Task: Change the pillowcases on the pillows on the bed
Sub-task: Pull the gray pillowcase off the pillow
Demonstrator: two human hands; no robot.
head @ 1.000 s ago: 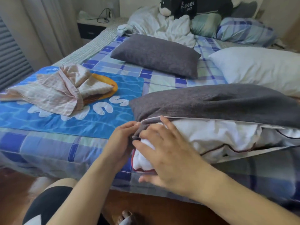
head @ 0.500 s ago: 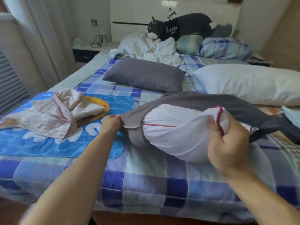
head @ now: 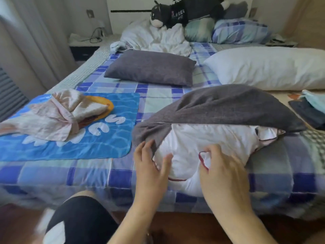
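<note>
The left hand [head: 151, 166] lies with fingers spread and relaxed against the near left end of the white pillow [head: 207, 147], gripping nothing. The right hand [head: 223, 171] (somewhat blurred) pinches a red-piped corner of that pillow just beside it. The grey pillowcase [head: 225, 106] drapes over the pillow's far half, its open edge beside the left fingertips, all near the bed's [head: 52, 173] front edge.

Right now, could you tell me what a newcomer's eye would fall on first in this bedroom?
Probably the white pillow at the bed's near edge, half inside a grey case, with the left hand and right hand on it. Next, the bright blue mat on the left under crumpled pink cloth. At the headboard lies a black plush.
</note>
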